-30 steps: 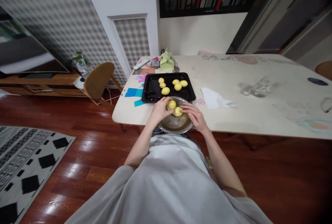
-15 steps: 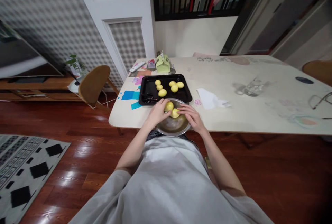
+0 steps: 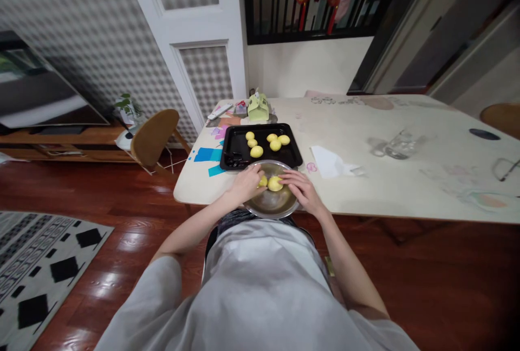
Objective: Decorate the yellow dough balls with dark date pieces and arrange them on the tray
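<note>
A metal bowl (image 3: 270,207) sits at the near edge of the table, with two yellow lemons inside. My left hand (image 3: 247,184) reaches over its left rim, fingers curled round the left lemon (image 3: 264,181), which they partly cover. From the right rim comes my right hand (image 3: 303,188), fingers stretched out and thumb apart, fingertips at the side of the right lemon (image 3: 275,183). Just behind the bowl lies a black baking tray (image 3: 290,158) with several more lemons (image 3: 256,151) in two groups. Small dark items (image 3: 233,158) in its front left corner are too unclear to name.
A green tissue box (image 3: 258,107) and a white remote (image 3: 220,111) are behind the tray. White paper (image 3: 326,161), a clear glass (image 3: 400,146) and eyeglasses (image 3: 507,169) lie to the right. A wooden chair (image 3: 156,137) stands left of the table (image 3: 349,123).
The left lemon now sits lower in the bowl and more hidden by my left hand, whose fingers have curled more. My right hand stays by the other lemon. The view has shifted slightly.
</note>
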`<state>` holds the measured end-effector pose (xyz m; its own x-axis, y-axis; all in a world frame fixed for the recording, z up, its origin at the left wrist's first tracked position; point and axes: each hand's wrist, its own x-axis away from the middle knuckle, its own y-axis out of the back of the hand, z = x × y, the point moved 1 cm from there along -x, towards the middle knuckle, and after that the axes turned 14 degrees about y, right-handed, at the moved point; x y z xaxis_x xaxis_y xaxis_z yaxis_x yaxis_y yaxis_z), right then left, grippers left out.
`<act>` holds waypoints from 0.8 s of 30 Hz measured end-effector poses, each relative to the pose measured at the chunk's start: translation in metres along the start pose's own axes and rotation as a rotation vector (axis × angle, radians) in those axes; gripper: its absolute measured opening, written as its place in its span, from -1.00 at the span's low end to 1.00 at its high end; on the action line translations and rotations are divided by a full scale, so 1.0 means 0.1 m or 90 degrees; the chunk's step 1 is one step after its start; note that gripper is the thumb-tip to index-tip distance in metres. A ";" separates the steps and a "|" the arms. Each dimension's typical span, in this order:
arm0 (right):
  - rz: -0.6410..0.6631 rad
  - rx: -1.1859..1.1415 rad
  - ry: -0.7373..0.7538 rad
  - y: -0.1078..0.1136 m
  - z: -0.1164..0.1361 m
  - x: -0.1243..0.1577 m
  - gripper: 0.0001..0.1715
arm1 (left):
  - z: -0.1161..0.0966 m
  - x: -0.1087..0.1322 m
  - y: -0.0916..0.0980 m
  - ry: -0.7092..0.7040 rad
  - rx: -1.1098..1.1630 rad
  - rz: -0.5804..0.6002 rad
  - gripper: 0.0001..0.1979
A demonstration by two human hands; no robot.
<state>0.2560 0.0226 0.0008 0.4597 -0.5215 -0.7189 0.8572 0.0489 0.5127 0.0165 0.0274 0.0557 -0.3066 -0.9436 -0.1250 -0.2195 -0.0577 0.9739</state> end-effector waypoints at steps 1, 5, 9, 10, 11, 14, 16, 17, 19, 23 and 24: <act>0.007 0.006 0.001 0.00 0.01 -0.01 -0.55 | -0.01 -0.01 0.02 -0.008 -0.005 0.003 -0.72; 0.038 0.049 0.008 0.02 0.05 -0.03 -0.56 | 0.00 -0.05 0.13 -0.045 -0.031 0.046 -0.55; 0.071 0.115 0.011 0.02 0.16 -0.09 -0.63 | 0.03 -0.06 0.21 -0.089 -0.079 0.104 -0.52; 0.075 0.137 0.016 0.02 0.21 -0.12 -0.66 | 0.04 -0.06 0.21 -0.095 -0.077 0.109 -0.53; 0.075 0.160 0.024 0.01 0.28 -0.15 -0.68 | 0.05 -0.06 0.22 -0.097 -0.065 0.113 -0.53; 0.070 0.198 0.071 -0.11 0.61 -0.27 -0.71 | 0.10 -0.07 0.23 -0.101 -0.008 0.130 -0.61; 0.109 0.125 0.132 -0.30 0.93 -0.36 -0.70 | 0.14 -0.10 0.25 -0.124 0.020 0.153 -0.69; 0.144 0.058 0.171 -0.43 1.10 -0.41 -0.70 | 0.16 -0.12 0.26 -0.142 0.031 0.168 -0.71; 0.254 -0.125 0.260 -0.77 1.43 -0.52 -0.70 | 0.18 -0.18 0.29 -0.182 0.058 0.196 -0.73; 0.638 -0.496 0.315 -1.62 1.90 -0.73 -0.81 | 0.20 -0.34 0.35 -0.251 0.124 0.224 -0.67; 0.726 -0.569 0.264 -1.83 1.98 -0.79 -0.89 | 0.21 -0.38 0.36 -0.263 0.140 0.227 -0.66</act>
<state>0.0168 -0.1138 0.0561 0.8584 0.4162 -0.2999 -0.2100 0.8185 0.5347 0.0009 0.0675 0.0913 -0.7224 -0.6848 0.0961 -0.2101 0.3497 0.9130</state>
